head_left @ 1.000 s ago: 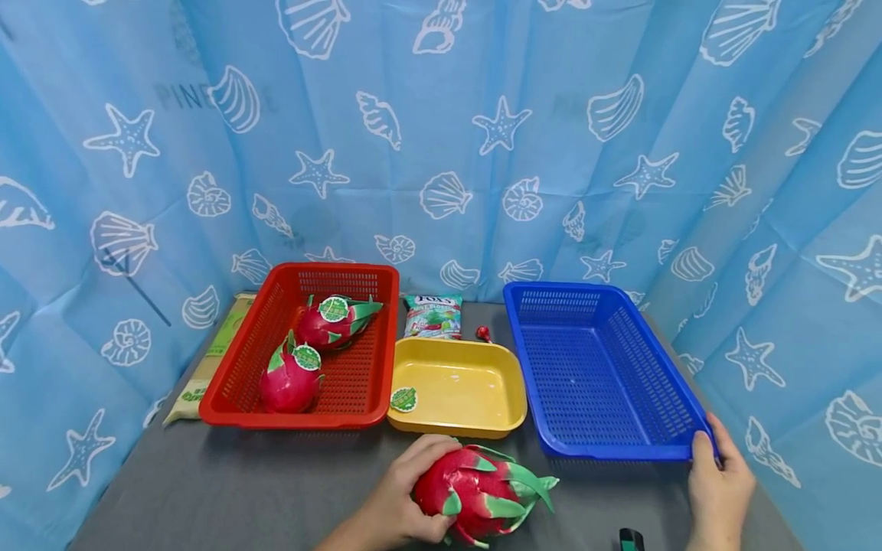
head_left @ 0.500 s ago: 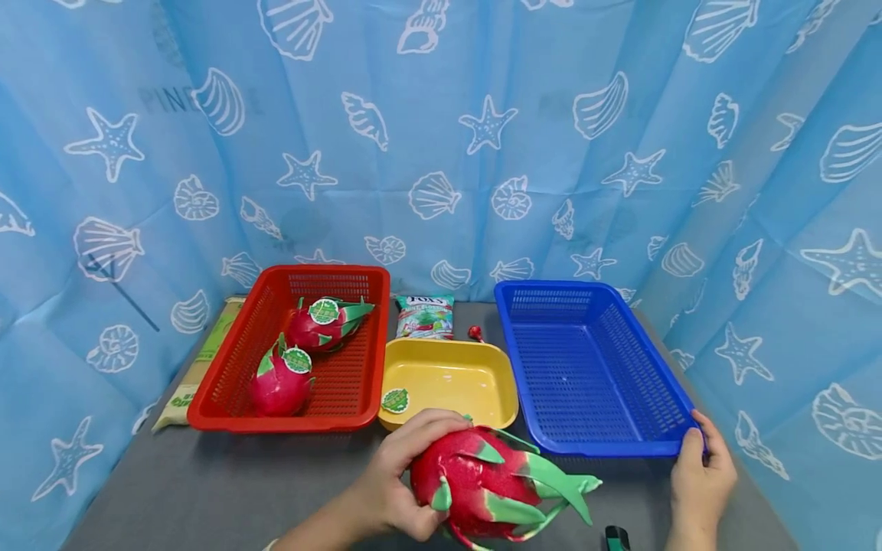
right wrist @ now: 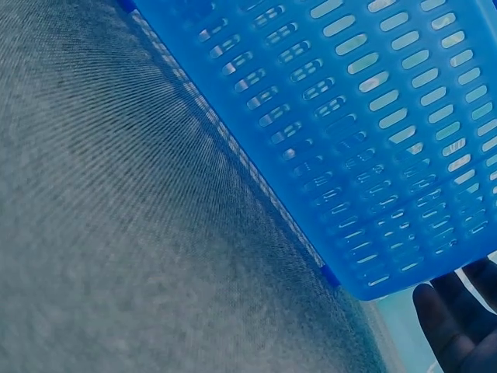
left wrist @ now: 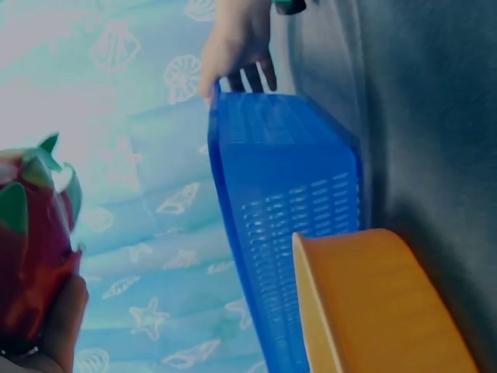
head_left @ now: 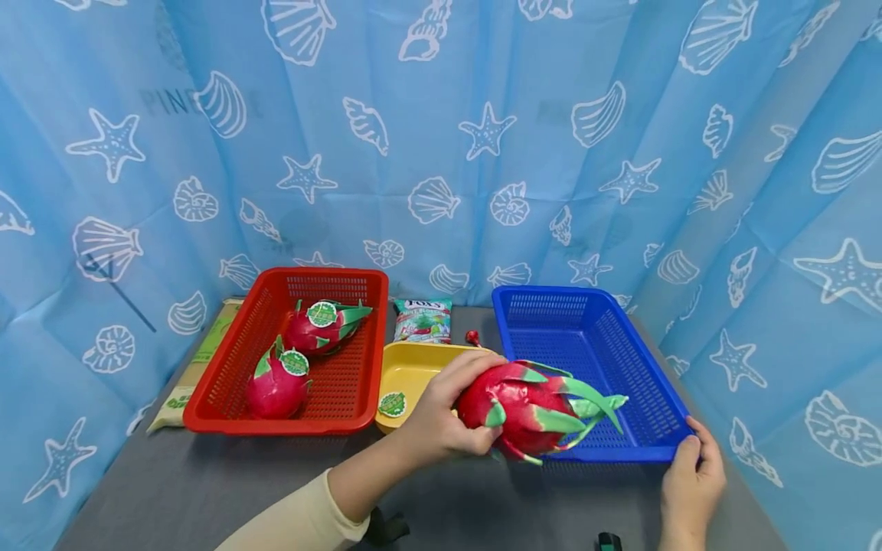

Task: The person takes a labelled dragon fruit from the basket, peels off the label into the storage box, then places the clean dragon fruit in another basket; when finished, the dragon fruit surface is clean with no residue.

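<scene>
Dragon fruit [head_left: 527, 409] is hanging in the grip of my left hand [head_left: 448, 413], raised off the gray table [head_left: 262, 478], its red body resting between my thumb and fingers and its green leaf tips pointing right. Starting from the far left, a blue curtain [head_left: 413, 161] with white shells and starfish is hanging round the sides and back, and a long green-and-tan packet [head_left: 196, 363] is lying along the outer side of the red basket [head_left: 344, 375]. Inside that basket, the nearer fruit [head_left: 276, 389] is sitting toward the near side and the farther fruit [head_left: 313, 333] is lying toward the back; both are wearing round green-and-white stickers. My cream sleeve [head_left: 296, 516] is covering my left forearm, and a dark object [head_left: 387, 528] is showing beneath it, too hidden to name. A yellow tray [head_left: 413, 375] is standing between the baskets, with a FOX'S bag [head_left: 423, 321] sitting just behind it and a small red item [head_left: 472, 337] lying beside the bag. My held fruit is overlapping the near left part of the blue basket [head_left: 586, 348] in the head view, while the left wrist view is showing a gap between them. At the right, my right hand [head_left: 692, 478] is pinching the blue basket's near right corner.
</scene>
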{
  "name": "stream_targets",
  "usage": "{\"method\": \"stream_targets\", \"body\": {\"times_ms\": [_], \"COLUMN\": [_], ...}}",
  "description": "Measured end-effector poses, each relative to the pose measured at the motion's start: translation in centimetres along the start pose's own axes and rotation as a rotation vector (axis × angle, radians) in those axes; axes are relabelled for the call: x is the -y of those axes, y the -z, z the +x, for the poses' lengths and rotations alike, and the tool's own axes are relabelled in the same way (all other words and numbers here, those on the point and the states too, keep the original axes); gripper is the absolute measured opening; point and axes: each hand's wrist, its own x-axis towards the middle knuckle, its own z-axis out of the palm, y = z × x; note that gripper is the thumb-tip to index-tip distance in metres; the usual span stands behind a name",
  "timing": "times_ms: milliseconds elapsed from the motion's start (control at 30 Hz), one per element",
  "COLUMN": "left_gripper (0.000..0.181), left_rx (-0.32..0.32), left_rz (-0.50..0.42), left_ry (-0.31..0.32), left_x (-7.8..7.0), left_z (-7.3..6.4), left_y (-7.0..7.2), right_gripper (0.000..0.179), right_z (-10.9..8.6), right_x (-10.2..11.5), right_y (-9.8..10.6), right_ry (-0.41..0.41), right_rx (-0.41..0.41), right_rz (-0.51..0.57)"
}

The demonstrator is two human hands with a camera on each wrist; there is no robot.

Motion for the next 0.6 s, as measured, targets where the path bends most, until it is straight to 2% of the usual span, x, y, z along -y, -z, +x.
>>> {"method": "stream_targets", "body": {"times_ms": [133, 367, 467, 600], "left_gripper": [0.062, 0.058, 0.06, 0.063], "left_rx": [-0.023, -0.058, -0.037, 0.034], "left_rz": [0.011, 0.056, 0.111, 0.234], "left_ry": [0.106, 0.26, 0.337, 0.417], "left_x": [1.2, 4.6, 5.6, 6.6], "left_z": [2.0, 4.9, 5.9, 7.0], "left_y": [-1.1, -3.4, -4.5, -6.2], "right_gripper": [0.039, 0.038, 0.038, 0.039], "right_z": [0.0, 0.1, 0.1, 0.0], "right_x": [0.0, -0.2, -0.3, -0.2], "right_y": [-0.1, 0.2, 0.2, 0.2], "right_ry": [0.0, 0.017, 0.022, 0.014], "right_rx": [0.01, 0.03, 0.031, 0.038], "right_rz": [0.004, 0.045, 0.036, -0.001]}}
